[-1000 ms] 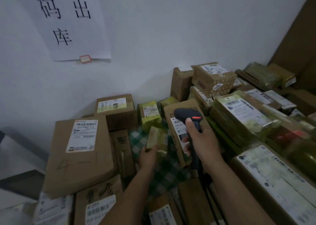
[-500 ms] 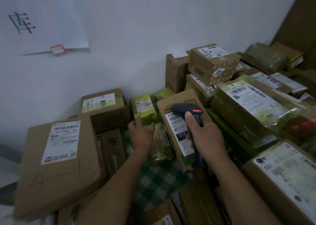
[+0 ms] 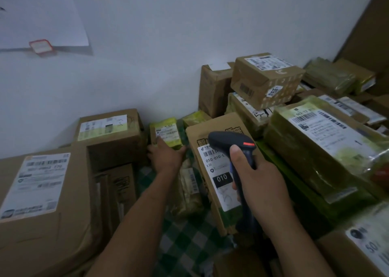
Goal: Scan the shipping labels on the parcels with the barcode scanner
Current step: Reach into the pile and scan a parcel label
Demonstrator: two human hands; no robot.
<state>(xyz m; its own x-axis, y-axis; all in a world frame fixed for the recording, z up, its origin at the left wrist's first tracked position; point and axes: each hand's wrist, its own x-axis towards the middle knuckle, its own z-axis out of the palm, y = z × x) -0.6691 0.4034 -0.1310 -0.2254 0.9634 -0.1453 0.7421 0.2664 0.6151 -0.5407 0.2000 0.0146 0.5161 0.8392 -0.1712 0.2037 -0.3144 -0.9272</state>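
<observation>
I am looking down at a heap of parcels against a white wall (image 3: pixel 168 45). As my landmark I am taking the tall brown cardboard box (image 3: pixel 212 132) in the middle, which is carrying a long white shipping label (image 3: pixel 219 171) with "010" printed on it.

The right hand (image 3: pixel 261 184) is grasping the handle of a black plastic barcode scanner (image 3: pixel 229 142) directly in front of this box. The fingers are wrapping round the handle and the thumb is lying on its back. The scanner head, which is showing a small red light, is covering the upper right part of the label.

The left hand (image 3: pixel 166 156) is reaching to the left of the box and gripping the near end of a small parcel wrapped in yellow-green tape (image 3: pixel 168 132). This parcel is lying just left of the box, close to the wall, with its label facing up.

Further left of the box a medium brown carton (image 3: pixel 117 142) is standing, and a large flat brown carton (image 3: pixel 63 224) is lying nearer to me. Both are showing white labels.

Just right of the box a long parcel in yellowish clear wrap (image 3: pixel 315 150) is lying. Behind the box a patterned brown carton with a "220" sticker (image 3: pixel 265 80) is sitting on other cartons. In front of the box a green and white checked cloth (image 3: pixel 181 245) is showing.
</observation>
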